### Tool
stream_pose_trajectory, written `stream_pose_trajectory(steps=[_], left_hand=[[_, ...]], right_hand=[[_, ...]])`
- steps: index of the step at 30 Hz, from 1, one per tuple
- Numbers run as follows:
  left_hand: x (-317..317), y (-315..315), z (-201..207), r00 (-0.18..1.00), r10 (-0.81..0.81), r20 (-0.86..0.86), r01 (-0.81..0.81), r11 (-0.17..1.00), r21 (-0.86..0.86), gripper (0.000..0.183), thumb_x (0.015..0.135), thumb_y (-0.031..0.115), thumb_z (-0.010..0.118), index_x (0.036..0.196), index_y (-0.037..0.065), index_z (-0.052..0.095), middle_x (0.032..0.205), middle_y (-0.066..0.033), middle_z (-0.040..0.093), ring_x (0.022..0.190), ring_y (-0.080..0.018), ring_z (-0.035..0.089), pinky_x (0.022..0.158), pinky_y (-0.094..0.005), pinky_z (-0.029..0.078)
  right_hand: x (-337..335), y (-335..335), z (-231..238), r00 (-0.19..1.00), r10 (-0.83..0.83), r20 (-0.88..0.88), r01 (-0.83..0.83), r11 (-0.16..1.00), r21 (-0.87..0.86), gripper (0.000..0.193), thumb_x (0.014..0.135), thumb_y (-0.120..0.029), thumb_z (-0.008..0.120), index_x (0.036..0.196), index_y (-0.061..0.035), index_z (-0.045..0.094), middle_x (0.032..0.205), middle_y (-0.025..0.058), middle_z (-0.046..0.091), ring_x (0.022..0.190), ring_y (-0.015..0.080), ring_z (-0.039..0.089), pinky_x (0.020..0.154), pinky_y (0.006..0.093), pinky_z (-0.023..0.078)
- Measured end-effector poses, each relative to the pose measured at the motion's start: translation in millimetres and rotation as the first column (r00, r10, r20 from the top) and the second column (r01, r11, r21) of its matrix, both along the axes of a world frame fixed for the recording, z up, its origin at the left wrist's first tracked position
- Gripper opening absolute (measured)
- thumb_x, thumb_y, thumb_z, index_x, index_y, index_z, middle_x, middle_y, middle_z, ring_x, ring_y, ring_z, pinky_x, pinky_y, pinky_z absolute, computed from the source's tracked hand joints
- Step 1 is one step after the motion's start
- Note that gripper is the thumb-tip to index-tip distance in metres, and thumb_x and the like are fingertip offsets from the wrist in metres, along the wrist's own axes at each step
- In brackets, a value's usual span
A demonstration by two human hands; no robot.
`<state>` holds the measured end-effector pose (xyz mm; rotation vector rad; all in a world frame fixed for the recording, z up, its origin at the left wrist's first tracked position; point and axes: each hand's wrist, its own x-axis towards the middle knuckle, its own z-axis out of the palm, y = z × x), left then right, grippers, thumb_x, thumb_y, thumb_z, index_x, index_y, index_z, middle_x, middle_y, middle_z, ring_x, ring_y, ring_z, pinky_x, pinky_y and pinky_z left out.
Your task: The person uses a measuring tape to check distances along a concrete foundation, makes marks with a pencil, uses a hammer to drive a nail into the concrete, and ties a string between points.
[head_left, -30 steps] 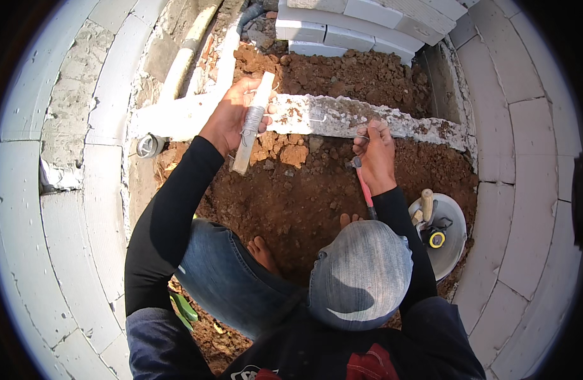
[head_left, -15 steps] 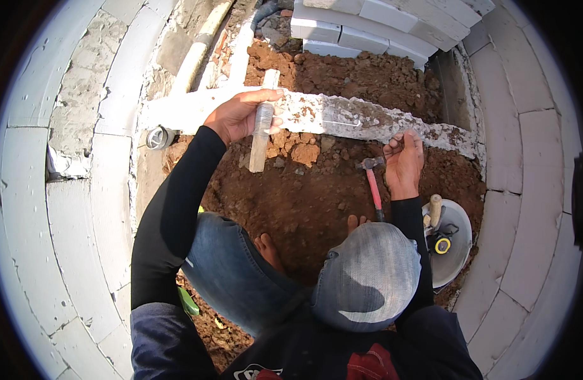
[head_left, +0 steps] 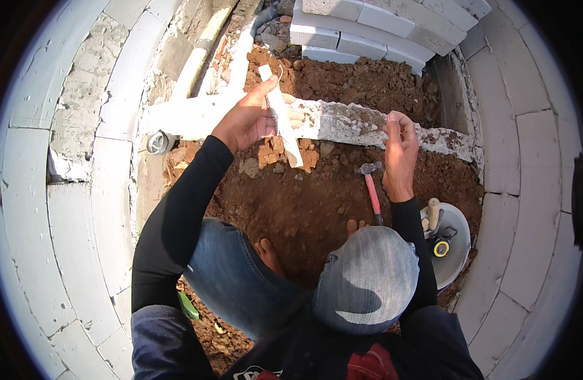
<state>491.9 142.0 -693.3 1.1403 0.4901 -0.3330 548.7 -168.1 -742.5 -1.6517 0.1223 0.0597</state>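
My left hand (head_left: 250, 117) grips a short wooden stick (head_left: 291, 152) with thin string wound round its middle. The stick is tilted, its upper end leaning left, and shines brightly in the sun above a whitish concrete beam. Level with it on the right, my right hand (head_left: 400, 152) is raised with the fingers curled in a pinch near the beam. Whatever lies between those fingertips, perhaps the string's end, is too fine to make out. Just below and left of my right hand, a hammer (head_left: 372, 190) with a red and black handle rests on brown soil.
The rough concrete beam (head_left: 361, 123) crosses the trench. A bucket (head_left: 459, 253) at right holds a wooden-handled tool (head_left: 433, 212) and a yellow-black tape measure (head_left: 441, 248). Light block walls (head_left: 538, 202) rise on both sides. Pipes (head_left: 200, 60) and stacked blocks (head_left: 361, 45) are at the back.
The wound stick has turned in my left hand, its lower end swinging right. My right hand has risen slightly and moved left, its fingers now pointing up.
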Motion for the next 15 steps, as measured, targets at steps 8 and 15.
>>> stream_pose_trajectory(steps=[8,15], left_hand=[[-1,-45,19,0.992,-0.126,-0.025,0.128,0.953,0.275,0.079,0.102,0.06,0.05,0.149,-0.003,0.037,0.112,-0.018,0.069,0.094,-0.0215,0.072,0.085,-0.032,0.058],[-2,-13,26,0.85,-0.518,-0.094,0.394,0.508,0.766,0.043,0.089,0.048,0.075,0.094,0.006,0.08,0.072,-0.0051,0.068,0.068,-0.0113,0.061,0.064,-0.029,0.047]], right_hand=[[-36,55,27,0.704,0.702,-0.105,-0.705,0.709,0.017,0.052,0.102,-0.034,0.064,0.14,-0.0008,0.053,0.102,0.0021,0.065,0.083,0.0077,0.056,0.074,0.0297,0.05],[-4,-4,49,0.811,0.578,0.094,-0.258,0.497,-0.828,0.041,0.092,-0.017,0.07,0.131,-0.0081,0.062,0.115,0.0174,0.068,0.104,0.0335,0.066,0.089,0.0418,0.051]])
